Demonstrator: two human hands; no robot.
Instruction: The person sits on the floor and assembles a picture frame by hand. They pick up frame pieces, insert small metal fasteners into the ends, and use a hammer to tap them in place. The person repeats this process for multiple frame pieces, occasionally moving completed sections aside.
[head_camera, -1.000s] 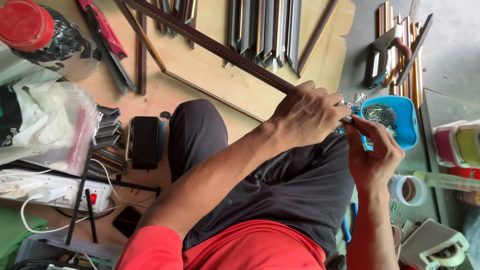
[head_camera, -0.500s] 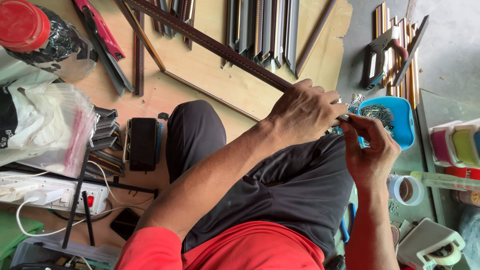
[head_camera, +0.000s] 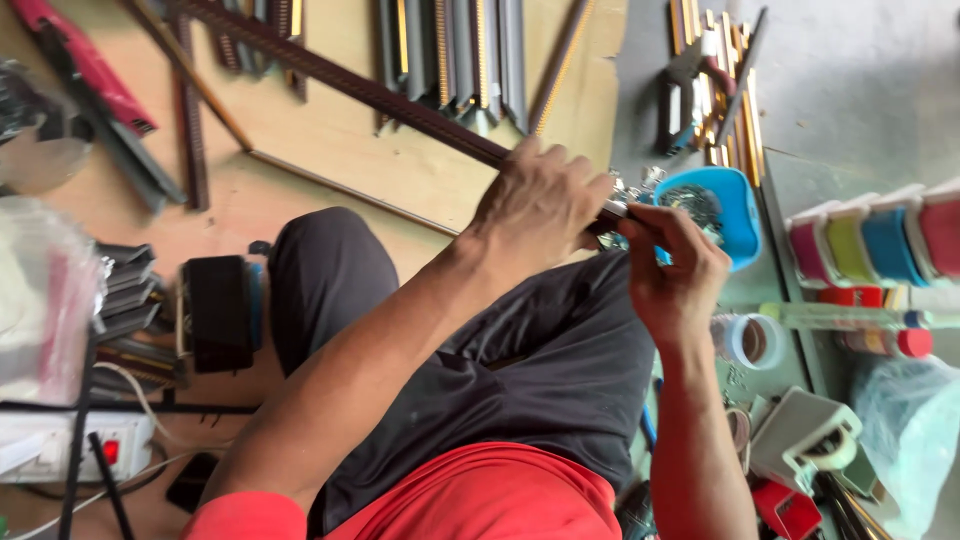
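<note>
A long dark frame moulding strip runs from the top left down to my hands. My left hand is closed around its near end, knuckles up, above my knee in black shorts. My right hand pinches a small shiny metal piece against that end of the strip, right beside my left fingers. A blue bowl of small metal bits sits just behind my right hand.
More moulding lengths lie on a plywood board. Also here: a hammer-like tool, coloured tape rolls, a white tape roll, a black box, a power strip, a red-handled tool.
Both hands stay at the strip's end. My right hand has shifted slightly closer to my left fingers, and the view has drifted a little.
</note>
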